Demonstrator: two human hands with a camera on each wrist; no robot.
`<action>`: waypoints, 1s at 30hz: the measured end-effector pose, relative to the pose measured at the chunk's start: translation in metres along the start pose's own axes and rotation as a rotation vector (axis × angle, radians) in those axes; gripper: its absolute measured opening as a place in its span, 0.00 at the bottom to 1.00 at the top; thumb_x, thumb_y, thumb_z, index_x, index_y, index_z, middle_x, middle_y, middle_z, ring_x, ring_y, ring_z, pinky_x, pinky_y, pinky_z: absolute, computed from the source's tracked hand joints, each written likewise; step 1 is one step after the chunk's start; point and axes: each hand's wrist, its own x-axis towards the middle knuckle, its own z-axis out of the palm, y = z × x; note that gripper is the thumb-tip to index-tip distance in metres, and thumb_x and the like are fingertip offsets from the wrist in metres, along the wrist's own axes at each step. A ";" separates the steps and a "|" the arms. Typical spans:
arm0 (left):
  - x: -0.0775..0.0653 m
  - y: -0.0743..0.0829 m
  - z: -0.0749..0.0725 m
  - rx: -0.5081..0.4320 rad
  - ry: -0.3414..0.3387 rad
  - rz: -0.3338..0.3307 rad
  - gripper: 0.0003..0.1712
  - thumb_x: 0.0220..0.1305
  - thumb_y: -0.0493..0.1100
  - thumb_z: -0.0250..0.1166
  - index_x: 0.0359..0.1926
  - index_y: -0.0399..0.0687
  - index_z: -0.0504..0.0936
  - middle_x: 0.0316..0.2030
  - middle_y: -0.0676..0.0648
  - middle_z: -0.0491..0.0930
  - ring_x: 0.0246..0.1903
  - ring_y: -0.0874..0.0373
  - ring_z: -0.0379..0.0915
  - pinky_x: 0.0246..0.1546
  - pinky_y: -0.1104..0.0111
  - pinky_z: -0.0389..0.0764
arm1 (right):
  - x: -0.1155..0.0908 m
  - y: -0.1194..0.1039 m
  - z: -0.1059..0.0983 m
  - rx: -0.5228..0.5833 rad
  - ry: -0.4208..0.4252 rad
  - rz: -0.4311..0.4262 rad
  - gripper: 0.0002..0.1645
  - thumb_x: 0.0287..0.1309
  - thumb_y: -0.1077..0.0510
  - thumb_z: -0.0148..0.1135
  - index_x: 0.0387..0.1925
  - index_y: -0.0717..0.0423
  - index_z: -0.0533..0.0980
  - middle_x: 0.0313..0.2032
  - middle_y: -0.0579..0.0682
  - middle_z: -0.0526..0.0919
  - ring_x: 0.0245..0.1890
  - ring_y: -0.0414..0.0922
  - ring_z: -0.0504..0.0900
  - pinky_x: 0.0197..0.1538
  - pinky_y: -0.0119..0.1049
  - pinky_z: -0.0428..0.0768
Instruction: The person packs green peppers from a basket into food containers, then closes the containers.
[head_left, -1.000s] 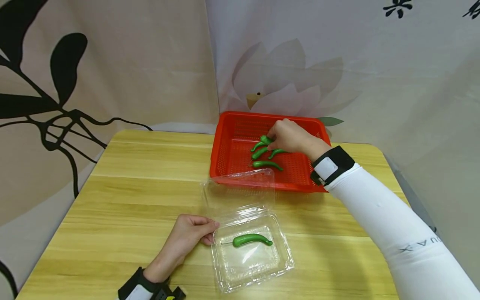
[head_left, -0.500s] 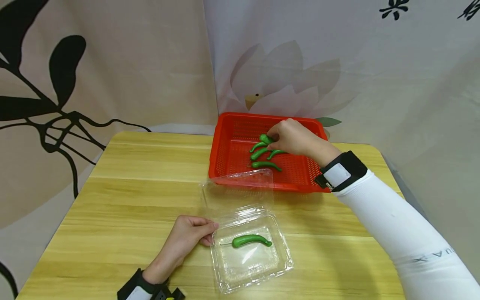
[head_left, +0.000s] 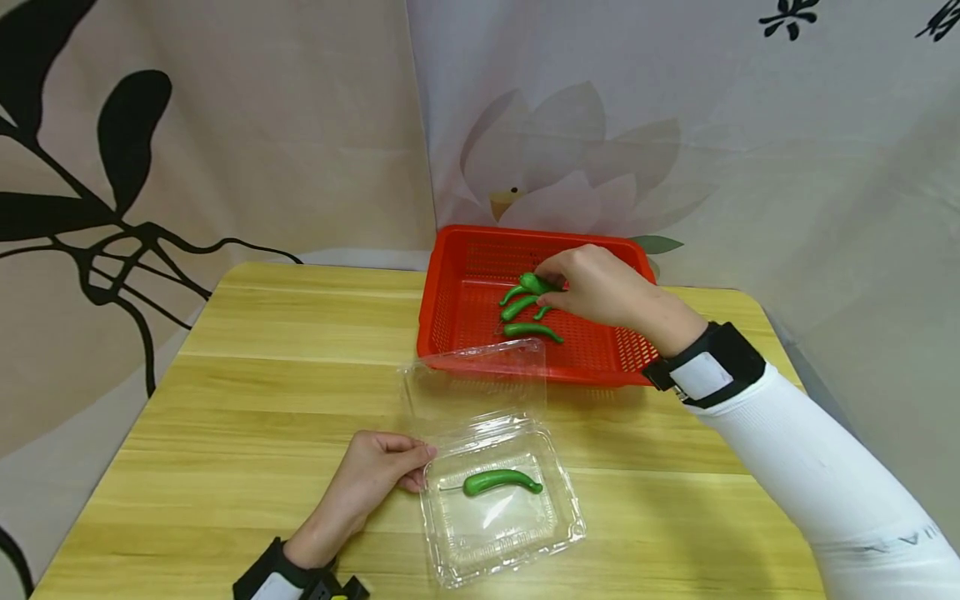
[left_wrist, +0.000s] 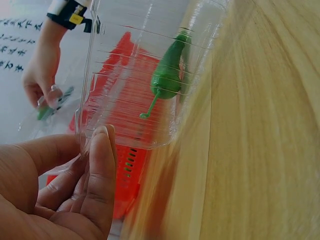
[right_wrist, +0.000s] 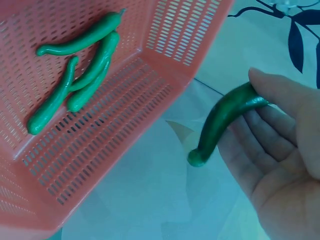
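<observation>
My right hand [head_left: 611, 287] pinches a curved green chili pepper [right_wrist: 220, 120] between thumb and fingers, over the red basket [head_left: 472, 258]. In the right wrist view, the pepper's tip points away from the palm. Several other green chili peppers [head_left: 532, 331] lie on the basket floor. With thumb and fingers, my left hand [head_left: 378, 467] pinches the left edge of a clear plastic clamshell box [head_left: 510, 537]. Its lid [head_left: 472, 396] is folded back and overlaps the basket's front rim in the head view. One green chili pepper [head_left: 502, 481] lies inside the box, its thin stem pointing left.
The basket stands at the back of a light wooden table [head_left: 300, 350], close to a fabric backdrop [head_left: 315, 125] printed with plants and a flower. The box sits in front of the basket, nearer the table's front.
My right hand has drawn slightly back and right with the pepper in its fingers, and the wrist and forearm have swung right and toward me. The left hand and box hold still.
</observation>
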 end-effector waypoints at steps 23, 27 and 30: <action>0.000 -0.001 -0.001 0.004 -0.006 0.014 0.13 0.65 0.36 0.74 0.39 0.24 0.87 0.22 0.42 0.84 0.21 0.59 0.81 0.26 0.69 0.87 | -0.033 -0.020 0.006 0.067 0.271 -0.172 0.18 0.60 0.62 0.78 0.50 0.61 0.84 0.43 0.49 0.85 0.43 0.44 0.81 0.45 0.40 0.85; 0.000 0.000 -0.001 0.005 -0.002 0.013 0.13 0.65 0.36 0.74 0.38 0.24 0.87 0.22 0.42 0.84 0.21 0.58 0.81 0.26 0.69 0.87 | -0.037 -0.025 0.008 0.080 0.290 -0.199 0.18 0.58 0.62 0.79 0.49 0.60 0.84 0.42 0.48 0.85 0.44 0.43 0.81 0.46 0.39 0.85; 0.000 0.000 -0.001 0.005 -0.002 0.007 0.13 0.65 0.36 0.74 0.38 0.24 0.87 0.22 0.42 0.84 0.21 0.58 0.81 0.26 0.69 0.87 | -0.041 -0.031 0.010 0.083 0.302 -0.230 0.19 0.57 0.62 0.80 0.50 0.60 0.84 0.43 0.48 0.85 0.44 0.42 0.81 0.46 0.39 0.86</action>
